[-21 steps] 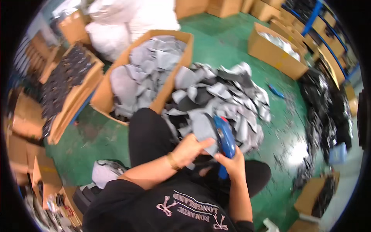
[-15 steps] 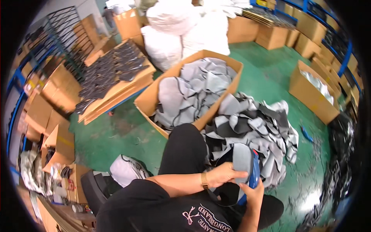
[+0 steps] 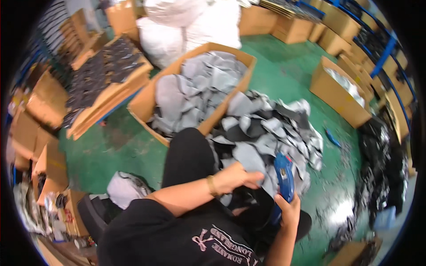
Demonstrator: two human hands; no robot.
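My right hand [image 3: 289, 209] is wrapped round the lower part of a blue handheld power tool [image 3: 284, 175], which has a red button near its top and points up and away from me. Left of it, my left hand [image 3: 239, 178] is at a grey padded fabric piece [image 3: 249, 156]. The thumb lies across the piece, and the other fingers are partly hidden and blurred. Both hands are above my lap, apart from each other. Just beyond them, a loose pile of grey and black fabric pieces [image 3: 284, 126] covers the floor.
A large open carton [image 3: 148, 122] full of grey pieces stands ahead. Left of it, dark pieces lie on stacked cardboard [image 3: 111, 93]. White sacks [image 3: 164, 42] are behind. On the right are another carton [image 3: 335, 95], a blue object [image 3: 333, 138] on the floor and black plastic [image 3: 377, 164].
My hands have moved apart. The grey piece has gone left and away from the blue tool, tilting toward the pile. The whole view has shifted, so the surroundings appear further left and higher.
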